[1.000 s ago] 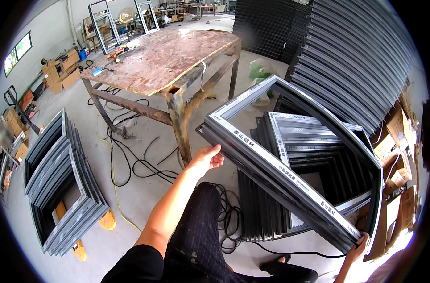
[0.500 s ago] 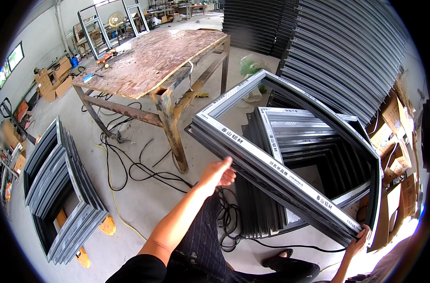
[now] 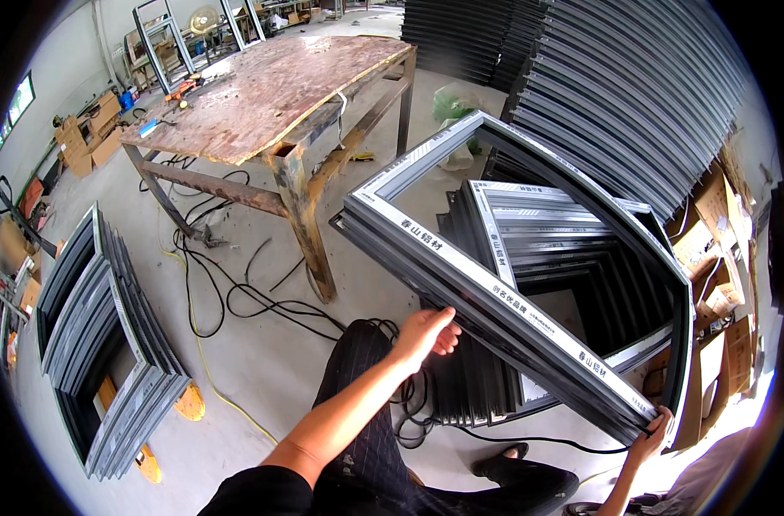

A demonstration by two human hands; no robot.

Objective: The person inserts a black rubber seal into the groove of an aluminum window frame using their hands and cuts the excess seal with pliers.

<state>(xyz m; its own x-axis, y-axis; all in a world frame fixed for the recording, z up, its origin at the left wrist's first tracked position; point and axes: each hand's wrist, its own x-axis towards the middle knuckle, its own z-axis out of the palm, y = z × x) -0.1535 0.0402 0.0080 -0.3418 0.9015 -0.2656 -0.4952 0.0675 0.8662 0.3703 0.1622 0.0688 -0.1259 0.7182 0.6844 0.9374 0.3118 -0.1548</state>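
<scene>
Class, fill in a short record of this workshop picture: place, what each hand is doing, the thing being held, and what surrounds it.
Place: workshop with a concrete floor
Left hand: under the near rail of the frame, fingers on its edge
Right hand: grips the frame's lower right corner
Held thing: grey metal window frame, tilted, off the floor
Behind it: stack of similar frames
Left of it: worn wooden workbench
On the floor: black cables, another pile of frames

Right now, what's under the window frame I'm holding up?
A stack of similar frames shows through its opening, with black cables on the concrete floor. The stack's base is hidden.
</scene>
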